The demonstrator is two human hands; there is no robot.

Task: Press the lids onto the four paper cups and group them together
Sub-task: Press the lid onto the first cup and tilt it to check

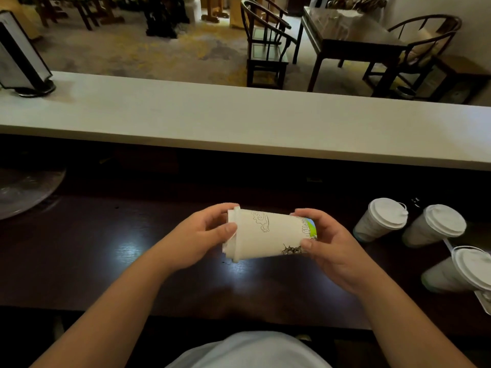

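Observation:
A white paper cup [268, 235] with line drawings and a green base lies sideways in the air above the dark table [132, 261], lid end to the left. My left hand [202, 235] grips the white lid [232, 235] at the cup's mouth, thumb over the rim. My right hand [326, 240] holds the cup's base, fingers curled round it. Three lidded cups stand at the right: one [380, 220], a second [435, 225], and a third [457, 270] at the frame's edge.
A pale raised counter [239, 120] runs across behind the table, with a menu stand [18, 57] at its far left. A round metal tray [24, 192] lies at the table's left. Chairs and tables stand in the room beyond.

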